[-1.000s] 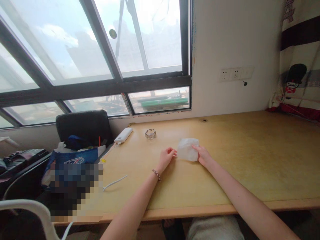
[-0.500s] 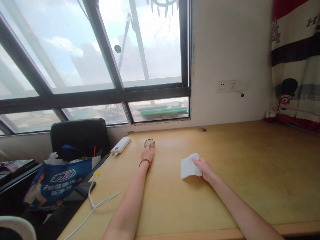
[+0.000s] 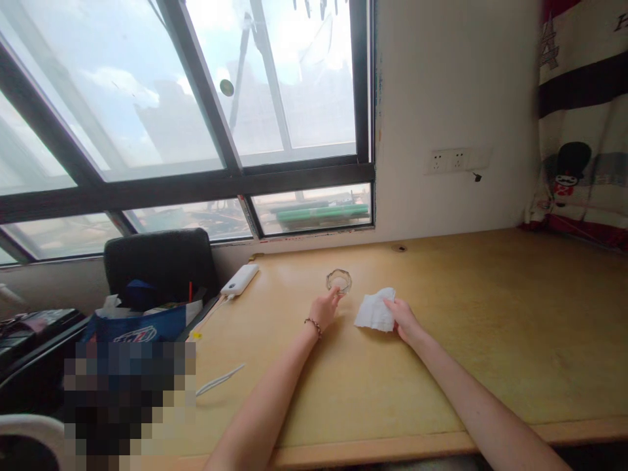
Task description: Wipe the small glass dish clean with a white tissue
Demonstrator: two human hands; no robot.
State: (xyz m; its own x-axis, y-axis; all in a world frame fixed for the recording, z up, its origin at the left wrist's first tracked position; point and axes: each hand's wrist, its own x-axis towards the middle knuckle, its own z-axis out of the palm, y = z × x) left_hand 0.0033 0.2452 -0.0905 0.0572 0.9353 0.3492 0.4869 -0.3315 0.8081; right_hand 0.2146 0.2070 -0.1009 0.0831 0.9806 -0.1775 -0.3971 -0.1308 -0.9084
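Observation:
My left hand point(image 3: 324, 309) pinches the near rim of a small clear glass ashtray point(image 3: 339, 277) with a faceted edge, over the middle-left of the wooden table point(image 3: 490, 340). Whether the ashtray's base touches the table I cannot tell. A bracelet circles my left wrist. To the right, my right hand point(image 3: 403, 320) is closed on the edge of a white tissue point(image 3: 375, 312), which spreads out flat toward the ashtray. Thumb and fingers grip its right side, and a small gap separates tissue and ashtray.
A white power bank point(image 3: 240, 280) lies near the table's left edge, with a white cable point(image 3: 220, 379) below it. Beyond that edge are a black chair point(image 3: 159, 261) and a blue bag point(image 3: 142, 327). Window and wall stand behind; a curtain point(image 3: 583, 131) hangs at right.
My left hand has moved right, carrying the glass ashtray closer to the tissue. The right hand has shifted slightly up the view with the tissue, whose shape has changed a little.

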